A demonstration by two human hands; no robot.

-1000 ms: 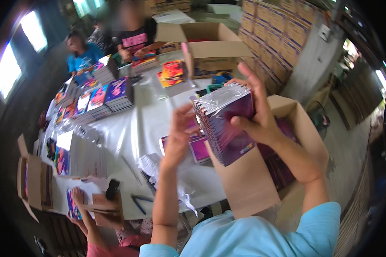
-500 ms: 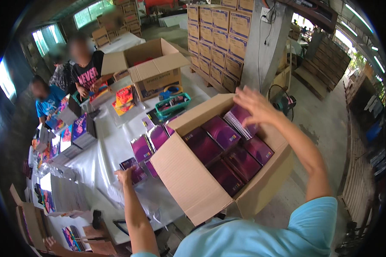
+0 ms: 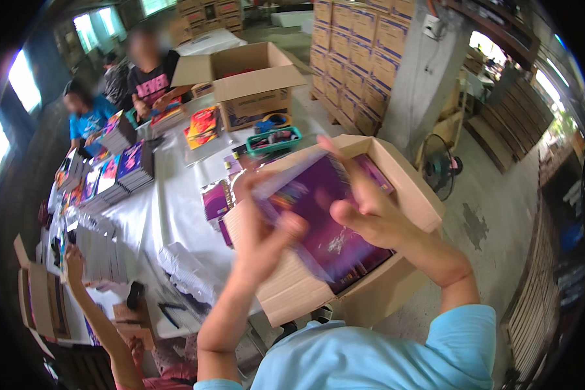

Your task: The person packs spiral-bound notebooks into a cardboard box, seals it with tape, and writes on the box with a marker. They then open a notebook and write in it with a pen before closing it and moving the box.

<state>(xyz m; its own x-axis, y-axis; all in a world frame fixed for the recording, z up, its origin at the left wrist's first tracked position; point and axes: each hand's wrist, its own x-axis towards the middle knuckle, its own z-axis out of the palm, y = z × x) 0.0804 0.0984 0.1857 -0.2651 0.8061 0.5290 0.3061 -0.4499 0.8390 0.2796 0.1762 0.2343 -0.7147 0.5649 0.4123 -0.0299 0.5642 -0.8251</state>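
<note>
A purple notebook pack (image 3: 325, 179), blurred and shiny as if wrapped in clear plastic, is held up between my two hands above an open cardboard box (image 3: 419, 198). My left hand (image 3: 261, 237) grips its left side, thumb toward the front. On the other side my right hand (image 3: 374, 211) holds the right edge. Inside the box lie more purple notebooks (image 3: 374, 170), mostly hidden behind the held pack and my hands. Several purple packs (image 3: 214, 201) sit on the table just left of the box.
A green basket (image 3: 273, 141) and a large open carton (image 3: 257, 97) stand farther back on the white-covered table (image 3: 175, 227). Stacks of colourful books (image 3: 136, 162) line the left, where co-workers handle books. A co-worker's arm (image 3: 104, 312) reaches in at lower left. A fan (image 3: 439, 166) stands right.
My left hand has come from the table packs to above the box. My right hand has moved in from the box's far edge. Both now hold a purple notebook pack.
</note>
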